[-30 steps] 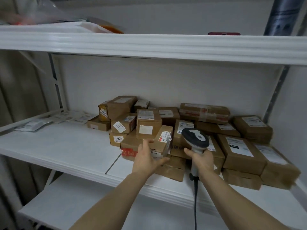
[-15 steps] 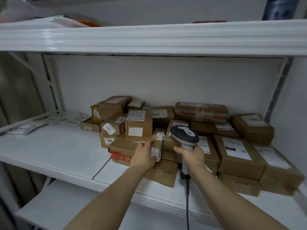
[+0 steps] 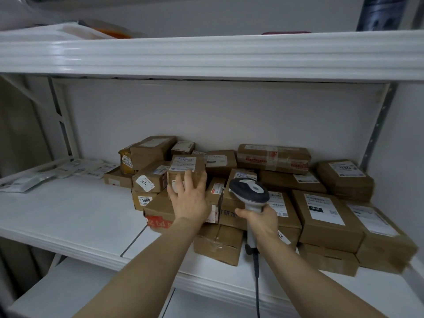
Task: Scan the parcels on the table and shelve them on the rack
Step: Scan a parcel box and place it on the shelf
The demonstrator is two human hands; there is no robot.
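Note:
A heap of brown cardboard parcels (image 3: 330, 216) with white labels fills the middle and right of the white rack shelf (image 3: 68, 212). My left hand (image 3: 190, 198) lies with spread fingers against the front of an upright labelled parcel (image 3: 185, 166) in the middle of the heap. My right hand (image 3: 261, 221) grips the handle of a grey and white barcode scanner (image 3: 250, 191), its head over the parcels and its black cable (image 3: 257, 285) hanging down past the shelf edge.
Flat white mailer bags (image 3: 57, 173) lie at the shelf's back left. The upper shelf (image 3: 206, 56) runs close overhead with items on top. A lower shelf (image 3: 68, 292) shows below. A perforated metal upright (image 3: 378, 125) stands at the right.
My left hand has risen from the small parcel at the front of the heap to the upright labelled parcel behind it. The scanner hand has stayed in place.

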